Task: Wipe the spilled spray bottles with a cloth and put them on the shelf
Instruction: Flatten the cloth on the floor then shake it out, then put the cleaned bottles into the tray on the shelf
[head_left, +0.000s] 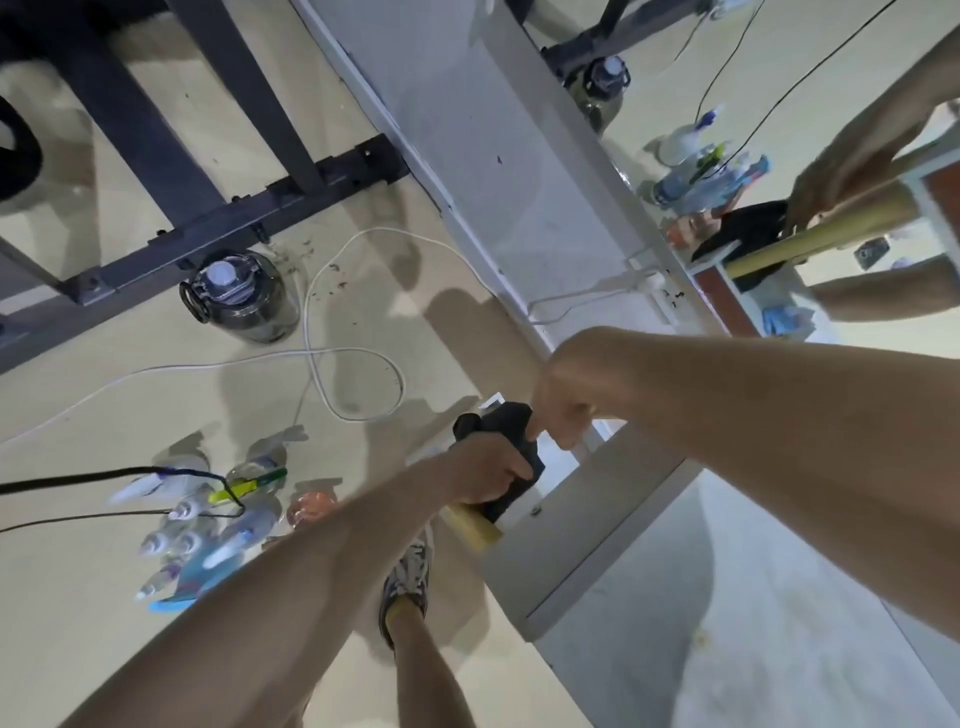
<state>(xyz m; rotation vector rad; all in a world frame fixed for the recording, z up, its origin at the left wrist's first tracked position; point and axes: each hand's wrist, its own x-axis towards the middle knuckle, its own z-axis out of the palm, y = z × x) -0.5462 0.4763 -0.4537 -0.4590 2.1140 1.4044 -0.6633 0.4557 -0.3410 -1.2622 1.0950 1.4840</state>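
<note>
My left hand (488, 467) grips a pale yellow cylinder-shaped bottle (475, 525) with a black cloth (511, 452) wrapped over its upper part. My right hand (563, 413) pinches the top of the same cloth with curled fingers. Both hands are above the corner of a white shelf unit (608, 525). Several spray bottles (208, 525) lie in a heap on the beige floor at the lower left, blurred. An orange-capped item (311, 506) lies beside them.
A mirror panel (779, 130) at the upper right reflects my hands, the cloth and the bottles. A dark water jug (241, 296) stands by a dark table frame (249, 208). White cable (358, 384) and black cable (104, 475) loop over the floor. My shoe (410, 577) is below my hands.
</note>
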